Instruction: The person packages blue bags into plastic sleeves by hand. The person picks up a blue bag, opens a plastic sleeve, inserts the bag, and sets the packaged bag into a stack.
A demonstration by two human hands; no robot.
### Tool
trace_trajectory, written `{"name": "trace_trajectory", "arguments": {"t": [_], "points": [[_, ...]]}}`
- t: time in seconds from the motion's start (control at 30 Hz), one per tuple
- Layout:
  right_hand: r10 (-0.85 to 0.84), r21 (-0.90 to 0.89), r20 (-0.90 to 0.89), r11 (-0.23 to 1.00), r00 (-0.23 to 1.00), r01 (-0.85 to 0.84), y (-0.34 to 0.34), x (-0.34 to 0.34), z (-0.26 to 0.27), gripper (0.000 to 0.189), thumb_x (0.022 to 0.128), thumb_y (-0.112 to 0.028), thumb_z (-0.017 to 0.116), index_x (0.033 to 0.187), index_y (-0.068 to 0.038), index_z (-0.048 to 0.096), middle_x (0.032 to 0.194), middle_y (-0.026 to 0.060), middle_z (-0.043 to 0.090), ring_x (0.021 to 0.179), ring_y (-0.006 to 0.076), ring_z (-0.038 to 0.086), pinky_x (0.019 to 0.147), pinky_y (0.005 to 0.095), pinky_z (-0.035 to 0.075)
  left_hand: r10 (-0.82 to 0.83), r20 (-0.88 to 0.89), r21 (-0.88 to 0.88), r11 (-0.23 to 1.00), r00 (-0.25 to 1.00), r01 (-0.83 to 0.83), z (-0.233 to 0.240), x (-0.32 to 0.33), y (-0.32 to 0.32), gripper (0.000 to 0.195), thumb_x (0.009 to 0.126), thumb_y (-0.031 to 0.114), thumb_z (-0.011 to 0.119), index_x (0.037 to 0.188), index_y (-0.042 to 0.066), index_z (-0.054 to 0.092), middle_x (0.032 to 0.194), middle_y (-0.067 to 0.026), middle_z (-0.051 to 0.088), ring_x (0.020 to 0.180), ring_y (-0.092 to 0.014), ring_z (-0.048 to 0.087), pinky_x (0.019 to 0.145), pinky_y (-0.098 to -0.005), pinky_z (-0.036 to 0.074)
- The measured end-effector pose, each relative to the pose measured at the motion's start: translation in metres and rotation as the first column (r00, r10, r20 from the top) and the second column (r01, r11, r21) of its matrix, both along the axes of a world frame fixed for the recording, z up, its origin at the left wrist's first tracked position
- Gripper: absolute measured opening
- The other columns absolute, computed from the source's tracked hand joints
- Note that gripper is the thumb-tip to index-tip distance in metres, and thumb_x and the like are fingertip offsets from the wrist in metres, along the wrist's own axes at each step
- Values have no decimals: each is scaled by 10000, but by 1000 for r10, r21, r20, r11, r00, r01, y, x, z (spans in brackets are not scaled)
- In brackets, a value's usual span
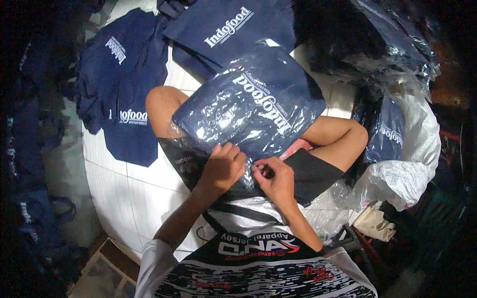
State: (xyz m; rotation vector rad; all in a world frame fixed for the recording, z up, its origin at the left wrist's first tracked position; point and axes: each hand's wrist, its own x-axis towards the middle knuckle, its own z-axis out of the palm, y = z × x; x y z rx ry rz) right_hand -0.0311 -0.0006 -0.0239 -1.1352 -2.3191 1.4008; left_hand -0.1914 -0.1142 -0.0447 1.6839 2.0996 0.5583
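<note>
Across my lap lies a folded navy fabric item (220,108) inside a clear plastic bag (253,132), white lettering showing through the shiny film. The near end of the bag is gathered into a crumpled plastic end (249,175) between my hands. My left hand (225,164) has its fingers curled over the bag's near edge, gripping the film. On the other side of the gathered end, my right hand (275,175) pinches the plastic between thumb and fingertips. A pink piece (298,147) shows partly under the bag's right side.
Navy printed garments (126,78) lie spread on the light tiled floor (111,186) at left. More navy printed fabric (257,22) lies beyond my lap. At right, a white plastic sack (417,130) stands beside a bagged navy item (385,130). Dark plastic-wrapped goods (384,41) are piled at upper right.
</note>
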Motion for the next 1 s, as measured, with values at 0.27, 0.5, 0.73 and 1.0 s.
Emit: {"name": "trace_trajectory", "arguments": {"t": [0.27, 0.5, 0.73, 1.0], "points": [[180, 201, 101, 960, 978, -197, -4, -3, -23, 166, 850, -254, 766, 911, -103, 733, 833, 124, 687, 773, 333, 695, 671, 456, 540, 19, -97, 22, 1000, 995, -17, -8, 4, -11, 208, 875, 251, 724, 963, 82, 642, 955, -100, 598, 956, -301, 591, 800, -459, 446], [155, 90, 195, 980, 969, -175, 0, 3, -41, 266, 886, -329, 737, 970, -79, 713, 986, 153, 711, 922, 347, 706, 747, 489, 549, -77, -205, 34, 996, 976, 85, 2, 10, 10, 235, 897, 277, 746, 960, 66, 665, 877, -86, 605, 863, -259, 602, 720, -408, 438], [168, 189, 4, 968, 986, -166, -11, 17, -53, 248, 881, -234, 703, 954, 2, 678, 842, 228, 650, 814, 441, 654, 735, 525, 527, 33, -232, 225, 974, 972, 21, -33, 14, -12, 227, 894, 252, 697, 985, 47, 663, 964, -163, 613, 936, -382, 589, 817, -505, 470], [-33, 88, 28, 996, 999, 30, 43, 31, -16, 344, 802, -318, 809, 1017, -59, 738, 986, 169, 735, 978, 320, 716, 828, 429, 564, 651, 74, 209, 731, 756, -650, 35, 46, -24, 153, 1003, 153, 597, 1050, 22, 662, 930, -156, 614, 833, -307, 606, 750, -447, 502]]}}
